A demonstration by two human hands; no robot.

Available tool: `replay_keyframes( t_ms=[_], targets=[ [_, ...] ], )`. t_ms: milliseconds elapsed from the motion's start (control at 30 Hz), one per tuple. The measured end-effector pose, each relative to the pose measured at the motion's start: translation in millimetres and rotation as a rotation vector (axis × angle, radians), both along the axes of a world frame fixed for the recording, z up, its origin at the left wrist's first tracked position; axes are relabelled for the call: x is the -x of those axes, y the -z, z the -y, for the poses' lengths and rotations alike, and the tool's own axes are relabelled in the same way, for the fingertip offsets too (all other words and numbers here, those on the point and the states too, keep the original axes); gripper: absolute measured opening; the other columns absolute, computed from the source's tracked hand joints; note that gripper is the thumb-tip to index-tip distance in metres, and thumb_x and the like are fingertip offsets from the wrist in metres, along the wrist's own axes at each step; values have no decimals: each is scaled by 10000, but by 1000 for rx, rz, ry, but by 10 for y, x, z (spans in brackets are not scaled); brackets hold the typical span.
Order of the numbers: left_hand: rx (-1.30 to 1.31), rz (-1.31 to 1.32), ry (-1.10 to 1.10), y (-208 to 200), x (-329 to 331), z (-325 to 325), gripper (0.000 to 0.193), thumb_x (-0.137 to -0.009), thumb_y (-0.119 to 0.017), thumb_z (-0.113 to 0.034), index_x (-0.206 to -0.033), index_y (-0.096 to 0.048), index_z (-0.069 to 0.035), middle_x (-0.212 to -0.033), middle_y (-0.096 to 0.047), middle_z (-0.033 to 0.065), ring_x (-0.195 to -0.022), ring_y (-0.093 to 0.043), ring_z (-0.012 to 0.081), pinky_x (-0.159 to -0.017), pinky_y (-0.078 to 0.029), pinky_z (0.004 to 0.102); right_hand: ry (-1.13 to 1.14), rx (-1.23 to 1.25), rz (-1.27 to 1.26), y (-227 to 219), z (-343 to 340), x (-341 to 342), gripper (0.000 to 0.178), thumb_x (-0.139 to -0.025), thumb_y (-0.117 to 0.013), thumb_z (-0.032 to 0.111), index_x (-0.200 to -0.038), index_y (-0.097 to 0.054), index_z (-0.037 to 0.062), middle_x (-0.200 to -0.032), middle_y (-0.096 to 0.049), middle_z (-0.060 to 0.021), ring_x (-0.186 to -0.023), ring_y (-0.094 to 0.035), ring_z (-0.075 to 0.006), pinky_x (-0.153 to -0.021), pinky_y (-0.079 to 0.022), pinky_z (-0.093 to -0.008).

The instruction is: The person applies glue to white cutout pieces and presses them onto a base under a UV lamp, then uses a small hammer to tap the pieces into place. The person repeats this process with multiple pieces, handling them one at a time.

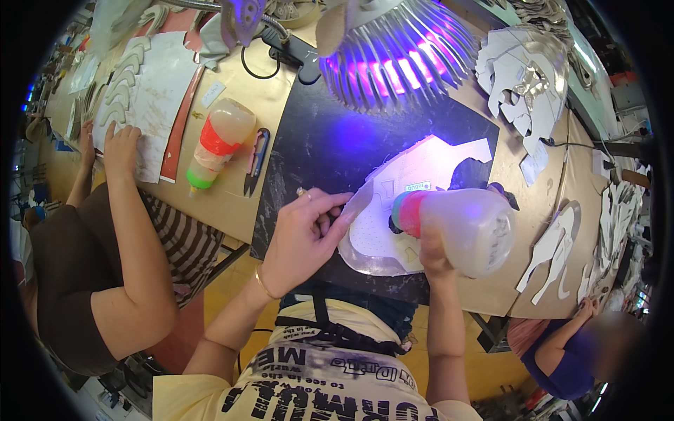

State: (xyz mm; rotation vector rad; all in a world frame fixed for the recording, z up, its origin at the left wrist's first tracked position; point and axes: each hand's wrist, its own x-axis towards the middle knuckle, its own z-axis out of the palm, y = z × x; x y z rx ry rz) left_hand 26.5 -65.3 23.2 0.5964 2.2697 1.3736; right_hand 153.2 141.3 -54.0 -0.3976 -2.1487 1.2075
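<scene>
White on the dark mat, the panel lies with its left edge pinched by your left hand's fingers, so steady it there while your right hand, fingers wrapped round the cloudy bottle, should guide it lightly.

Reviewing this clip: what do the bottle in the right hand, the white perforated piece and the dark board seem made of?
Bottle: probably plastic, judging by its cloudy, translucent wall.
White perforated piece: thin, matte sheet, possibly leather or synthetic; the glare leaves that open.
Dark board: smooth, pale-scuffed surface, maybe stone or laminate.
</scene>
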Motion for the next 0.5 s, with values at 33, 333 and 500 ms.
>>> replay_keyframes(
  t_ms=[33, 333, 500],
  targets=[
    [35, -20, -3, -17, -45, 20, 284, -875, -732, -60, -1147, -704, 15, -749, -560, 43, -559, -477, 80, -554, -428, 234, -52, -138, 29, -43, 17, 6, 439, -906, -719, 201, -1264, -564, 0, -1170, -622, -129, -1052, -615, -255, -940, -506, -400],
    [-2, 103, 25, -32, -312, 143, 484, -902, -705, -59, -1365, -577, 4, -747, -567, 54, -576, -539, 93, -539, -474, 245, -197, -9, 80, -274, 89, 129, 293, -909, -696, 158, -1187, -658, 75, -1102, -672, -67, -986, -645, -236, -895, -524, -388],
    [17, 97, 56, -30, -305, 139, 509, -907, -701, -70, -1388, -554, 6, -750, -570, 71, -580, -550, 104, -543, -480, 249, -299, -320, -79, -469, 116, 285, 345, -866, -735, 219, -1192, -662, 131, -1105, -671, -27, -1012, -638, -206, -917, -504, -362]
  ],
)
